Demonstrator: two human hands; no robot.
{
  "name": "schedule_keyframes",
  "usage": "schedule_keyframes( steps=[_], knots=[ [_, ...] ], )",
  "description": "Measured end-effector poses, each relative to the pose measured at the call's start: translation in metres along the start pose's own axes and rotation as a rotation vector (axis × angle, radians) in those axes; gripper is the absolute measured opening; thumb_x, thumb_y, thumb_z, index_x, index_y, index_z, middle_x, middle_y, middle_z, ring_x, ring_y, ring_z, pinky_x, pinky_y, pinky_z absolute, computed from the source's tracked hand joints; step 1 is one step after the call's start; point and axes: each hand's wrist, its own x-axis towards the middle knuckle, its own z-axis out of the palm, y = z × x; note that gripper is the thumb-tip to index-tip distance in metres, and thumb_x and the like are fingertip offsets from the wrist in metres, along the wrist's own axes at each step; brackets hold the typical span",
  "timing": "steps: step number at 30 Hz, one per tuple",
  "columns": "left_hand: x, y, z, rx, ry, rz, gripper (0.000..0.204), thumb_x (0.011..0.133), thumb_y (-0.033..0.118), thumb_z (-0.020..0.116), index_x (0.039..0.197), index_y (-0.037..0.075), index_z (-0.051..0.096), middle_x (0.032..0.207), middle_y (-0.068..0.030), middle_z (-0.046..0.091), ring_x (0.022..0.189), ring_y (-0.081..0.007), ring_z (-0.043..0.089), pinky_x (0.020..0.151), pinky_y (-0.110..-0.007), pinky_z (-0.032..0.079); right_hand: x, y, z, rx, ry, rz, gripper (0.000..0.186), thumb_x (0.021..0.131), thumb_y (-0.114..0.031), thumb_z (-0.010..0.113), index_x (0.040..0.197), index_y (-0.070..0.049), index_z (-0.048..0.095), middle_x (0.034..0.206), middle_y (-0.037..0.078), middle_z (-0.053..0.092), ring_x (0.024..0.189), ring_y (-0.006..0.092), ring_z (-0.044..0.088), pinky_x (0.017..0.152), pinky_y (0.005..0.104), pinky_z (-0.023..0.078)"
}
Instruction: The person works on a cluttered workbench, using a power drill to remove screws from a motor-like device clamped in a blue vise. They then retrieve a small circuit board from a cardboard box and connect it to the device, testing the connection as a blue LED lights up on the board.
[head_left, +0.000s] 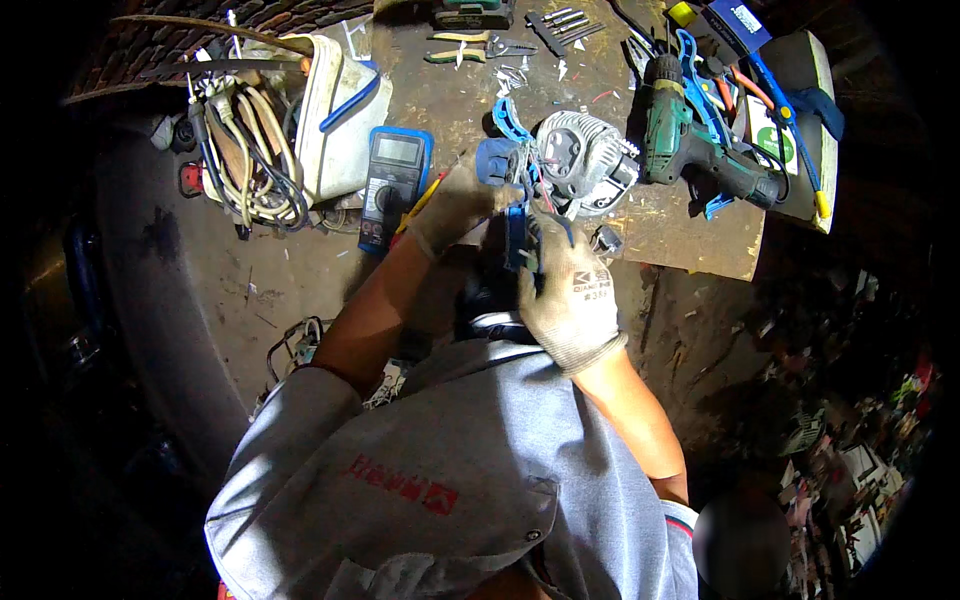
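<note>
Workbench: a worn wooden top [690,238]; I work at its near edge, where a part let go by either hand could fall to the floor.
White container: its wall [322,125] stands at the left beside a bundle of cables [250,150]; a loose loop could catch my left sleeve if I reach across.
Power drill: a green and black tool [680,140] lying on the right among hand tools; a careless sweep of my right arm could knock it.
Metal housing: a finned, rounded casting [588,165] on the bench, just beyond my hands; if pulled by its wires, it could shift or roll.
Right hand: gloved [575,290], fingers curled and thumb set apart, beside a blue piece [516,238]; I cannot tell whether it grips this.
Left hand: gloved [462,205], fingers bent toward the wires, partly closed; its exact hold is hidden.
Multimeter: blue-edged, dark-faced [393,180], left of my left hand; my forearm could nudge it off the edge.
Thin red wire: it runs between the housing and my fingers [543,190]; a sharp tug could break it, and thick gloves dull my feel for the strain.
</note>
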Motion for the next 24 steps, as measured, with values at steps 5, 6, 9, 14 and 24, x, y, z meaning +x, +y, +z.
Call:
schedule_keyframes(
  steps=[5,6,9,14,24],
  knots=[
    [0.006,-0.004,-0.011,-0.127,-0.078,-0.123,0.041,0.082,0.018,0.073,0.117,0.004,0.057,0.108,-0.0047,0.063,0.098,-0.0137,0.059,0.088,-0.031,0.049,0.005,0.006,0.002,0.056,-0.004,-0.04,0.036,0.079,-0.008,0.06,0.115,-0.002,0.056,0.106,0.027,0.058,0.083,0.042,0.063,0.071,0.0474,0.053],
    [0.006,-0.004,-0.014,-0.17,-0.096,-0.135,0.044,0.083,0.02,0.073,0.12,0.004,0.055,0.112,-0.0059,0.063,0.102,-0.0149,0.06,0.091,-0.032,0.049,0.003,0.016,0.004,0.162,0.023,-0.014,0.037,0.078,-0.006,0.058,0.115,-0.001,0.057,0.107,0.026,0.06,0.088,0.0422,0.063,0.077,0.0466,0.052],
    [0.005,0.0,-0.016,-0.223,-0.08,-0.192,0.05,0.082,0.022,0.075,0.122,0.003,0.053,0.114,-0.0063,0.062,0.104,-0.0162,0.06,0.091,-0.032,0.049,0.0,0.037,0.008,0.379,0.07,0.002,0.036,0.077,-0.003,0.057,0.112,0.001,0.06,0.104,0.025,0.062,0.09,0.0419,0.063,0.082,0.0432,0.05],
    [0.012,-0.017,-0.032,-0.279,-0.091,-0.256,0.052,0.081,0.017,0.075,0.125,0.001,0.052,0.117,-0.0086,0.061,0.103,-0.0175,0.061,0.092,-0.032,0.051,0.0,0.037,-0.003,0.889,-0.102,0.568,0.023,0.085,-0.002,0.056,0.105,-0.001,0.067,0.078,0.005,0.063,0.069,0.0079,0.056,0.065,0.0246,0.047],
    [0.001,-0.009,-0.008,0.626,0.003,-0.107,0.019,0.089,0.028,0.063,0.091,0.01,0.07,0.078,-0.0115,0.067,0.072,-0.0231,0.065,0.065,-0.039,0.05,-0.001,0.029,0.003,0.52,0.07,0.279,0.024,0.081,-0.002,0.057,0.104,0.001,0.062,0.088,0.018,0.064,0.076,0.03,0.063,0.071,0.0392,0.05]
  ],
)
